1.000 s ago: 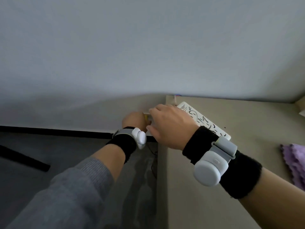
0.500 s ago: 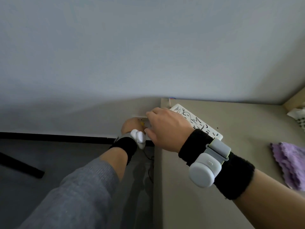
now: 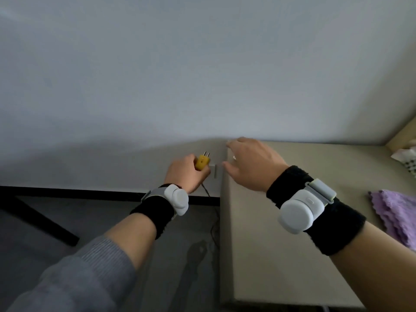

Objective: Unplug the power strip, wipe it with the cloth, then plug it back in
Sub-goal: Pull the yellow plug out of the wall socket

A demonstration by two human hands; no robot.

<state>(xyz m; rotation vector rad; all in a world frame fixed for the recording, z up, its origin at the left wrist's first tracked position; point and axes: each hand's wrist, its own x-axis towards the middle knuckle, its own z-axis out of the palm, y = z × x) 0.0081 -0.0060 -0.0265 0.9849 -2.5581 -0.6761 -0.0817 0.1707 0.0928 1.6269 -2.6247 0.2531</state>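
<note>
My left hand (image 3: 186, 174) is closed around a yellow plug (image 3: 202, 162), whose two metal prongs point up, free of any socket. A thin black cord (image 3: 206, 190) hangs from it toward the floor. My right hand (image 3: 252, 164) lies palm down, fingers spread, over the far left corner of the beige table (image 3: 281, 255). Only a small white end of the power strip (image 3: 215, 171) shows beside the thumb; the rest is hidden under that hand and wrist. The purple cloth (image 3: 396, 212) lies at the table's right edge.
The plain grey-white wall (image 3: 202, 75) is right behind both hands. A black skirting line (image 3: 78, 192) and a dark floor (image 3: 56, 233) lie left of the table. A patterned object (image 3: 407, 159) sits at the far right corner.
The yellow plug was hidden between my hands; now my left hand has drawn it out to the left with its prongs bare. My right hand now hides the strip's printed top.
</note>
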